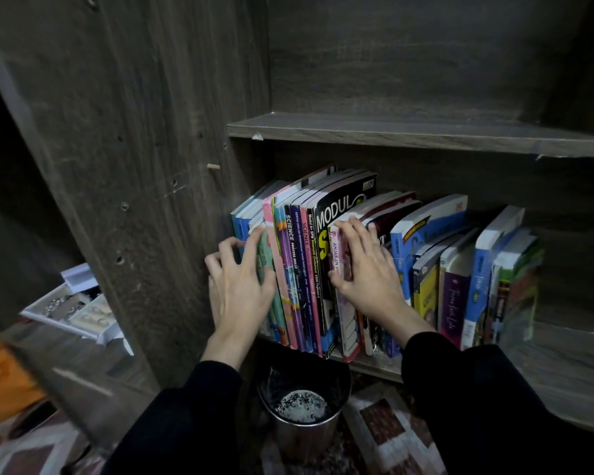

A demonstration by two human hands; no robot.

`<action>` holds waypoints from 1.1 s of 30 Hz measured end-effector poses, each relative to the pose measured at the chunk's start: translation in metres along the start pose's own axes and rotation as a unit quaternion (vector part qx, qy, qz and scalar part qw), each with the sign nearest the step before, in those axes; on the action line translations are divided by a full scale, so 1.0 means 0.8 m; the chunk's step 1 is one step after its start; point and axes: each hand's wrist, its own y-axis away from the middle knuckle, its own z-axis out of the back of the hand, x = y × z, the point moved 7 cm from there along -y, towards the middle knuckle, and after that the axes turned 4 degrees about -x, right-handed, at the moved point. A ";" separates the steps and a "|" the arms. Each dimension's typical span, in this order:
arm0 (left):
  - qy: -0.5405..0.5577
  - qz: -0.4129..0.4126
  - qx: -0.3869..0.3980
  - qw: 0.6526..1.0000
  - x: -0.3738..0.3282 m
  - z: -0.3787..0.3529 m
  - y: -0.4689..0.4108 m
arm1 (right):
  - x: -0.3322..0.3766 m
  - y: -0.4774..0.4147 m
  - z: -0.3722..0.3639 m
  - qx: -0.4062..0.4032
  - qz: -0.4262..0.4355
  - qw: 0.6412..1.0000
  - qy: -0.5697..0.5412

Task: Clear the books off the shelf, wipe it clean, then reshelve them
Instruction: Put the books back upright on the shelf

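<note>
A row of colourful books point(299, 262) stands on the lower wooden shelf point(374, 366), leaning to the right. My left hand point(237, 289) rests on the spines of the leftmost books, index finger stretched up along a green book and the other fingers bent at the row's left end. My right hand point(367, 269) lies flat on the spines of the middle books beside the black "MODUL" book point(340, 204), fingers straight and thumb pointing left. Neither hand clasps a book. More books point(477, 269) stand to the right of it.
The shelf above point(408, 132) holds nothing. The cabinet's side panel point(134, 166) is close on the left. A round metal bin point(302, 406) stands on a patterned rug below the shelf. A white tray of small items point(72, 310) sits at the lower left.
</note>
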 end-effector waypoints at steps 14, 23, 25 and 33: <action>0.137 0.005 0.045 0.990 -0.001 -0.016 -0.005 | 0.000 -0.001 0.000 -0.005 -0.001 1.000 0.006; 0.044 0.012 0.032 0.998 0.000 -0.006 0.001 | 0.000 -0.001 -0.001 -0.003 -0.001 1.000 0.013; 0.000 0.001 0.018 1.000 -0.003 0.001 0.005 | 0.001 0.000 -0.001 -0.004 -0.001 1.000 0.012; 0.061 0.004 0.039 0.997 -0.015 0.000 -0.004 | 0.002 -0.001 -0.001 -0.008 0.001 1.000 0.008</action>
